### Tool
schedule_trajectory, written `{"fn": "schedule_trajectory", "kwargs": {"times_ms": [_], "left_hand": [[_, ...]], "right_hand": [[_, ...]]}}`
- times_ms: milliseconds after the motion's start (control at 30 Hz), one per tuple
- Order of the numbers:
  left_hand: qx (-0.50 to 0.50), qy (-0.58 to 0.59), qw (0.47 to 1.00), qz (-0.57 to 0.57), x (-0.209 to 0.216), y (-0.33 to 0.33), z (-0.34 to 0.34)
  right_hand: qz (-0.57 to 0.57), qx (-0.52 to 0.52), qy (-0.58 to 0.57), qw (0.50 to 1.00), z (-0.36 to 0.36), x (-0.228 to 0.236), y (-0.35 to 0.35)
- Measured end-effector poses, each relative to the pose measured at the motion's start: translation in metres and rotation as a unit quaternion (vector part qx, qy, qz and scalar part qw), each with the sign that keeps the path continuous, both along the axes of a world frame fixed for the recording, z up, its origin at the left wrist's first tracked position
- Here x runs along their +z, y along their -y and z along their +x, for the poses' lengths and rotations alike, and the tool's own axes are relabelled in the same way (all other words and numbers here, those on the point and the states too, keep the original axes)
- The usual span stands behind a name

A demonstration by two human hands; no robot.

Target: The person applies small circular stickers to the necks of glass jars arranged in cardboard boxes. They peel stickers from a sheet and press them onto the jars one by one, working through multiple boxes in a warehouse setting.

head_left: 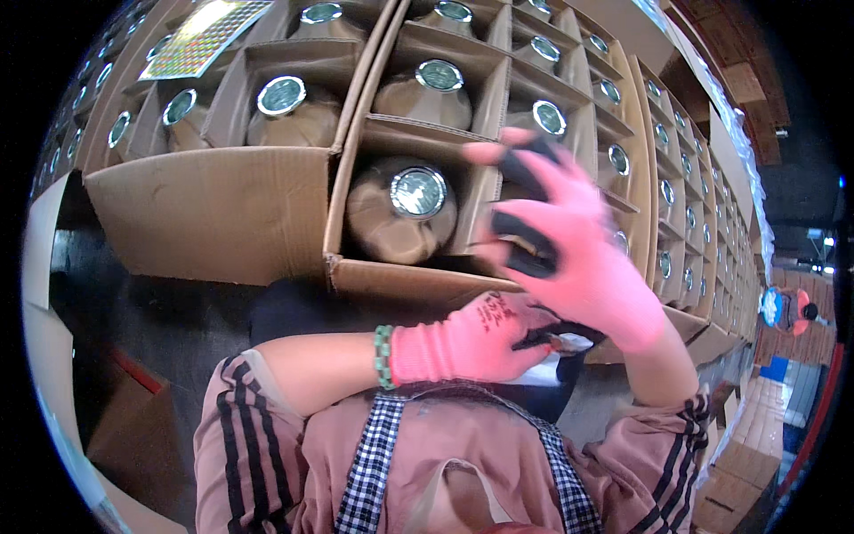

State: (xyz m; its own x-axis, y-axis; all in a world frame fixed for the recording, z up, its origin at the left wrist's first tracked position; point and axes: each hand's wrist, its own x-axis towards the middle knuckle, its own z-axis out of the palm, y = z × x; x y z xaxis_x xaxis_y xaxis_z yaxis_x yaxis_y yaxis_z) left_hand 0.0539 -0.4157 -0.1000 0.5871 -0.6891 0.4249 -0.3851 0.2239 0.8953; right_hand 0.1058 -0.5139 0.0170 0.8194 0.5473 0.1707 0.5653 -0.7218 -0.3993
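My left hand (pixel 476 343), in a pink glove with black fingertips, is closed at my waist on a white glossy sheet (pixel 538 369), partly hidden under my fingers and right wrist. My right hand (pixel 574 245), gloved the same way, hovers over the near edge of an open cardboard box (pixel 418 279). Its fingers are bent and apart, blurred by motion, and I see nothing held between them. To its left, a round glass jar (pixel 378 214) with a shiny silver-rimmed top (pixel 418 192) sits in the near compartment. More such jars fill the other cardboard compartments.
Another open box of jars (pixel 213 209) adjoins on the left, with a colourful dotted sheet (pixel 200 40) lying on its dividers. More filled boxes (pixel 689 214) run along the right. A person (pixel 790 310) is far right near stacked cartons (pixel 756 418).
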Motion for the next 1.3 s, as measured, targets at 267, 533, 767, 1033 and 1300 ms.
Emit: {"fn": "schedule_trajectory", "kwargs": {"times_ms": [267,533,767,1033,1300], "left_hand": [[-0.003,0.005,1.0,0.001,-0.005,-0.002,-0.001],[0.029,0.015,0.999,-0.041,-0.013,0.002,0.003],[0.001,-0.096,0.995,-0.015,0.001,-0.005,0.017],[0.069,-0.265,0.959,-0.071,0.019,-0.012,0.027],[0.068,-0.194,0.977,-0.055,0.016,-0.012,0.031]], "right_hand": [[-0.158,0.149,-0.032,0.976,0.035,-0.074,-0.05],[-0.295,0.143,-0.006,0.945,0.041,-0.08,-0.064],[-0.099,-0.007,0.081,0.992,0.036,-0.011,-0.035],[-0.069,-0.169,0.026,0.983,-0.042,0.034,0.034],[-0.073,-0.171,-0.004,0.983,-0.057,0.006,0.044]]}}
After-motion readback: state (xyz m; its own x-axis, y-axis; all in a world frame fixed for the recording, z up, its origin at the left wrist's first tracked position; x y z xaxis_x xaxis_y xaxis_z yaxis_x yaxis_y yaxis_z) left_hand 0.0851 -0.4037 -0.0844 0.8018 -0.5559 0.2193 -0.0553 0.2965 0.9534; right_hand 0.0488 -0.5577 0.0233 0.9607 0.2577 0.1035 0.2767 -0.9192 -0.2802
